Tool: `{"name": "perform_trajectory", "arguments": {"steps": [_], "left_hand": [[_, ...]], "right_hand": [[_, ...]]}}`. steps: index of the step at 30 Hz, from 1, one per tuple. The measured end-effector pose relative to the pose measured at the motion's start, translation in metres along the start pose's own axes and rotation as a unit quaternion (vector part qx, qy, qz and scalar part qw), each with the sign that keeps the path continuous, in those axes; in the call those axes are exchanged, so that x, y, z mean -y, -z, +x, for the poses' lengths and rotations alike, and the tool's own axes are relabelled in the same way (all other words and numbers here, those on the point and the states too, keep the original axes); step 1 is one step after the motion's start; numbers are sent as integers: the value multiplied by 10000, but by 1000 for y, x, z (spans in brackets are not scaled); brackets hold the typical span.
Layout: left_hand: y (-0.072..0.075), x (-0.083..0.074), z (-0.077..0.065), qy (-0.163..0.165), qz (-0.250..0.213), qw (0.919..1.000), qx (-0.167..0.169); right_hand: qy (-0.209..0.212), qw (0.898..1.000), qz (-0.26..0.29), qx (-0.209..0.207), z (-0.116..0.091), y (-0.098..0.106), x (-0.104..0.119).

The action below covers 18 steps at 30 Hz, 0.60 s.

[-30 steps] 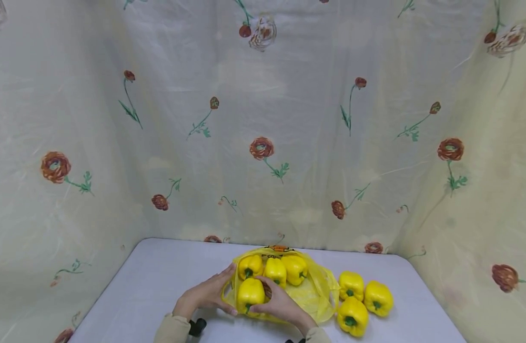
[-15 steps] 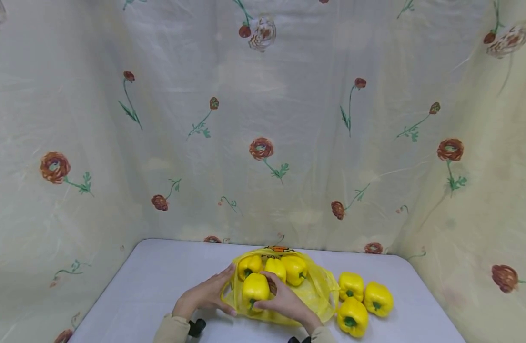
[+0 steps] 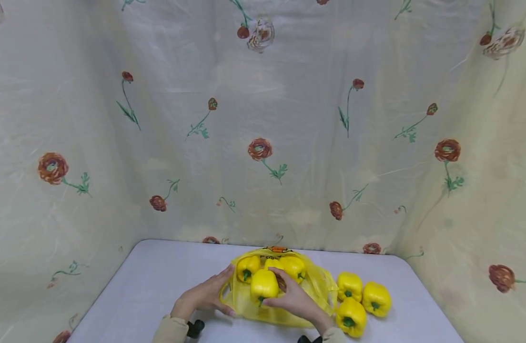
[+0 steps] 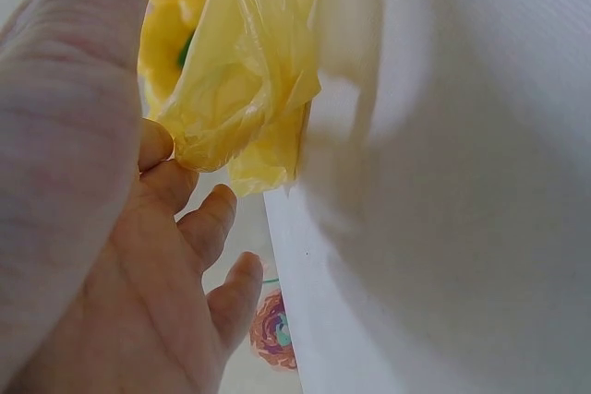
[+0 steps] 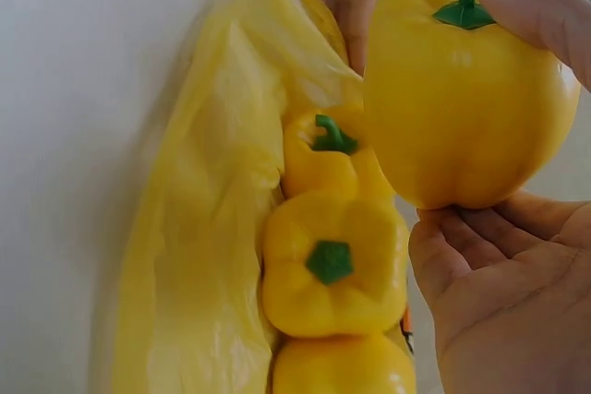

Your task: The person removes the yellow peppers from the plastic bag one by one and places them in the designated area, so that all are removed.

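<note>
A yellow bell pepper [image 3: 264, 285] with a green stem is held in my right hand [image 3: 295, 300], thumb near the stem and fingers on the opposite side. In the right wrist view this pepper [image 5: 471, 99] stands apart from the others. It is at the mouth of a thin yellow plastic bag [image 3: 318, 283], which lies on the table with three more peppers [image 3: 248, 269] inside. My left hand [image 3: 207, 293] spreads at the bag's left edge. In the left wrist view, its fingertips [image 4: 166, 182] touch the bag [image 4: 245, 89]; the thumb's contact is unclear.
Three loose yellow peppers [image 3: 349, 317] sit together on the white table [image 3: 160, 276], just right of the bag. A floral curtain [image 3: 263, 190] hangs behind the table and along both sides.
My right hand has shifted right and slightly up with its pepper, away from the bag's left side. My left hand has stayed at the bag's edge.
</note>
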State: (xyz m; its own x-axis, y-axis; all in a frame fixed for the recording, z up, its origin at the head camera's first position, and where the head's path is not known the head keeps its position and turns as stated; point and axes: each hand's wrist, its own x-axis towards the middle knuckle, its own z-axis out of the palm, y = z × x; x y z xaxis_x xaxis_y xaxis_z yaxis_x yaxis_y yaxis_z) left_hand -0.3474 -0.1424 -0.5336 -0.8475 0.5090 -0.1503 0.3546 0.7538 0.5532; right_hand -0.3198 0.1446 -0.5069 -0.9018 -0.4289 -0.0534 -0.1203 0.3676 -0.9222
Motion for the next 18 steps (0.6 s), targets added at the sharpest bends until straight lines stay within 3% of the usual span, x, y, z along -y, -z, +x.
{"name": "perform_trajectory", "arguments": {"steps": [14,18], "left_hand": [[-2,0,3,31,-70,10000,12],[-2,0,2,40,-72,10000,-17]], "right_hand": [[-25,9993,-124,-355,-25,29,-1],[-288,9980,-222,-521,-32,38,-1]]}}
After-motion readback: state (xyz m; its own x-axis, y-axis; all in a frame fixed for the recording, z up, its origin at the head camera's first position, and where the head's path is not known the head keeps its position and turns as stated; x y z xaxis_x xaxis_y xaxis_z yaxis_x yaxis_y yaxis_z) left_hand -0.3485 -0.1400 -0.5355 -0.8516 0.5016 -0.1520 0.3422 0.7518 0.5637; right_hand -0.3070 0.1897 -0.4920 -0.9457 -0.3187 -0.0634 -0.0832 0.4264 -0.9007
